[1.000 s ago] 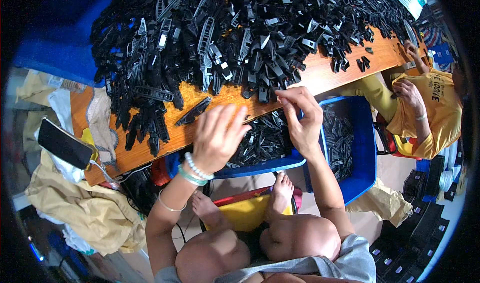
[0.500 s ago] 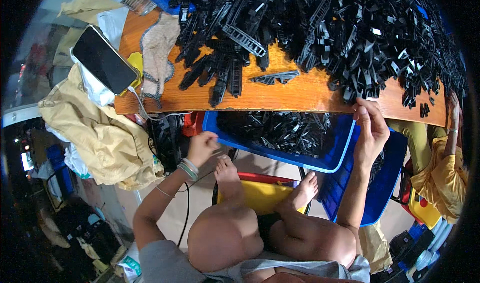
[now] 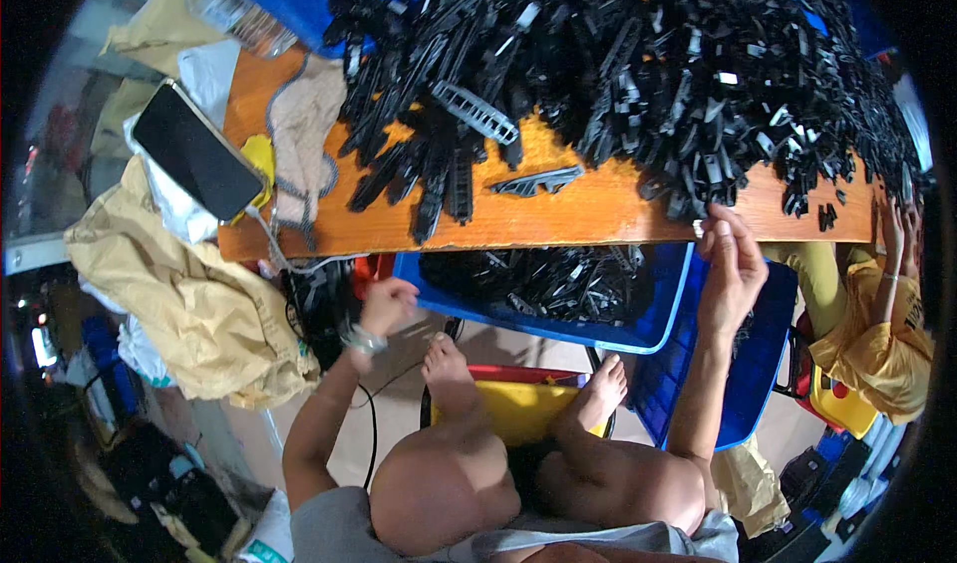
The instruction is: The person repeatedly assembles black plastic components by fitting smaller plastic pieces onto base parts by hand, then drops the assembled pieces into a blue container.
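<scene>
My right hand (image 3: 733,276) is at the table's front edge, below the heap of black plastic parts (image 3: 698,95). Thumb and fingertips are pinched together, with a small pale spot at their tips that I cannot make out. My left hand (image 3: 387,306), with bands round its wrist, hovers beside the left end of a blue crate (image 3: 548,332). Its fingers are smeared by motion. More black parts lie in that crate. One loose, ladder-like black part (image 3: 538,181) rests apart from the heap on the wooden table (image 3: 588,219).
A phone (image 3: 194,149) with a cable and a beige cloth glove (image 3: 302,125) lie at the left. Tan cloth (image 3: 189,294) hangs beside the table. Another blue crate (image 3: 743,394) leans below my right forearm. At the far right, another person's hands (image 3: 894,239) are near the heap.
My left hand has moved slightly left and is blurred. The right hand stays pinched at the table edge. The view has shifted a little, so the table appears lower. The other person's second hand shows.
</scene>
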